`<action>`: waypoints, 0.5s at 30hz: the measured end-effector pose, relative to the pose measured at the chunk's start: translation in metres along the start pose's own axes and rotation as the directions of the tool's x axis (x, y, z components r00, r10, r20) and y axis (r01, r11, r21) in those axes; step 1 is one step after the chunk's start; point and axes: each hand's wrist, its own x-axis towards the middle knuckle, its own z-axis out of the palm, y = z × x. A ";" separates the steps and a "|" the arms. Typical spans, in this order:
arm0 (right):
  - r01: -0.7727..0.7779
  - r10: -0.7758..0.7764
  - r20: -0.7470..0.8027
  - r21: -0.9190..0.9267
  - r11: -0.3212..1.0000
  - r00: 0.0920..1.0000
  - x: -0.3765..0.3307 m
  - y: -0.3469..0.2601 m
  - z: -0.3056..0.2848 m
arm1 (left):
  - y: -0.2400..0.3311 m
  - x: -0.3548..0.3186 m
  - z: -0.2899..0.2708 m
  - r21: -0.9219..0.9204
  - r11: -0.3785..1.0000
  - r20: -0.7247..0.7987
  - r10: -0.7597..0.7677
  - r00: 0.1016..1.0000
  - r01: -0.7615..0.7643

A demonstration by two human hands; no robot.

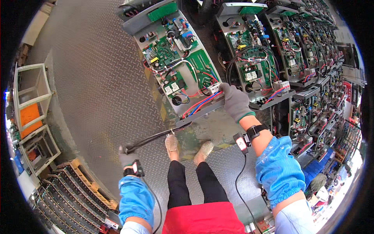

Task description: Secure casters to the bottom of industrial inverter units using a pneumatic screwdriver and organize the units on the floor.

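An open metal chassis [202, 114] with green circuit boards [165, 52] lies tilted in front of me. Red and blue wires [200, 104] run along its near end to a small white-grey terminal block [213, 89]. My right hand [237, 103], in a grey glove, is closed at the right end of that block; its fingertips are partly hidden. Low on the left, my gloved left hand [127, 157] is closed around the end of a black cable [150, 138]. The cable stretches from there to the near edge of the chassis, with a pale tie [172, 132] around it.
More open chassis [253, 58] stand in rows to the right, with coiled black cables on the closest. White-framed racks [34, 93] and an orange panel [32, 120] are at the left. Stacked black strips [74, 197] lie lower left. My feet [171, 144] are on patterned metal flooring [105, 78].
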 end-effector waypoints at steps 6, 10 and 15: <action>-0.032 0.020 0.091 0.134 0.991 0.996 -0.011 -0.005 -0.024 | 0.125 -0.144 0.143 -0.066 0.985 0.540 0.169 0.825 -0.159; 0.054 -0.063 -0.176 -0.054 0.997 0.982 -0.070 -0.001 -0.017 | 0.097 -0.226 0.201 0.205 0.703 0.606 0.456 0.652 -0.681; -0.173 0.141 0.124 0.298 0.939 0.982 -0.217 0.014 0.046 | 0.065 -0.206 0.233 0.136 -0.028 0.830 0.548 0.098 -0.990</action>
